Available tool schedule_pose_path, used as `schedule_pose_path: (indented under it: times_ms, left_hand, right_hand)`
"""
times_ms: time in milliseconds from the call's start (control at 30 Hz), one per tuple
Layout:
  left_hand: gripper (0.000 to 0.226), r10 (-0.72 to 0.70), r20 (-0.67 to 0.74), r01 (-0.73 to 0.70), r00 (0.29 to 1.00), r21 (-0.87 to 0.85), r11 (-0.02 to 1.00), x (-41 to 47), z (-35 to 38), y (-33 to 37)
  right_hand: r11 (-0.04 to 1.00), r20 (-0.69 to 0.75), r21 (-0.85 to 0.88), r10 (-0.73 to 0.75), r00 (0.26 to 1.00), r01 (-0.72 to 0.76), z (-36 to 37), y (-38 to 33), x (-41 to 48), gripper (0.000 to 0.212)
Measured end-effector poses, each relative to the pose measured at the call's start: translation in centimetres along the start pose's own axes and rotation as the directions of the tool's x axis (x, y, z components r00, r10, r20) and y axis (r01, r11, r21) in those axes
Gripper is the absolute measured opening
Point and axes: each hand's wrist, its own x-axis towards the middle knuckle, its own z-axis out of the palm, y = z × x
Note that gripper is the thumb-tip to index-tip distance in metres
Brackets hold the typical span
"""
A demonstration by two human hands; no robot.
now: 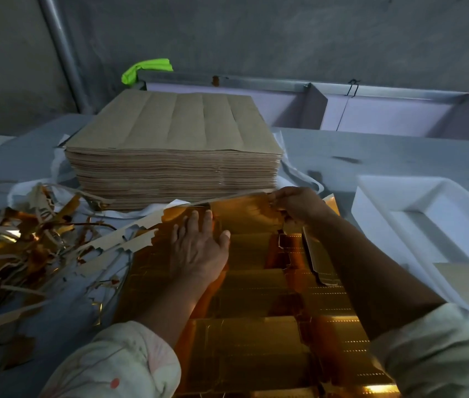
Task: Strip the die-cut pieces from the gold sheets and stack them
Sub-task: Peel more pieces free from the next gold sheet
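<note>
While the gold sheet (256, 282) lies face up across the lower centre of the frame, from the bottom edge up to the middle, the left hand (198, 248) is spread flat on its upper left part, fingers straight, pressing it to the table (371, 156). Just above and to the right, the right hand (296, 205) has its fingers curled in a pinch on the sheet's far edge, right where a long waste strip (124, 238) with a ragged brown back trails off to the left. So this looks like the trim coming off the top margin.

To do it well, pull low and along the edge, not upward, so the nicks part one at a time and the die-cut panels lie undisturbed. Bring the pressing palm close to the tear line, since a gap there invites a rip into a good piece.

Left of the sheet, a scrap heap (26, 242) of gold and brown trimmings is the likely home for that strip. Behind it, at upper centre, sits a tall brown stack (175, 168); stripped or waiting, I cannot tell. At right there's a white tray (428, 214) with a small card (468, 282) at its lower corner.
</note>
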Motion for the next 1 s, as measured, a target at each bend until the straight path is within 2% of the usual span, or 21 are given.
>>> schedule_pose_path:
  times_ms: [167,333,500,667,1000]
  left_hand:
    - [0.071,0.01,-0.009,-0.01,1.0,0.012,1.0,0.0,0.0,0.0]
    - [0.072,0.004,-0.014,-0.003,1.0,0.017,1.0,0.0,0.1,0.1]
    - [0.072,-0.005,0.0,0.005,1.0,0.029,1.0,0.1,0.2,0.0]
    - [0.072,-0.003,0.002,0.003,1.0,0.033,0.999,0.1,0.3,-0.1]
    - [0.071,-0.01,0.009,0.01,1.0,0.051,0.999,0.1,0.1,0.1]
  right_hand:
    - [1.0,0.003,0.005,0.001,1.0,-0.001,-0.2,-0.1,-0.1,0.022]
    - [0.98,0.036,-0.196,0.023,0.999,-0.015,-0.1,-0.2,-0.3,0.023]
    - [0.961,-0.031,-0.268,0.06,0.998,-0.066,1.0,0.3,-1.3,0.044]
    - [0.933,-0.053,-0.359,-0.023,0.998,0.002,2.8,0.8,-2.6,0.032]
    - [0.926,-0.124,-0.375,-0.103,0.987,0.049,4.1,1.4,-3.8,0.044]
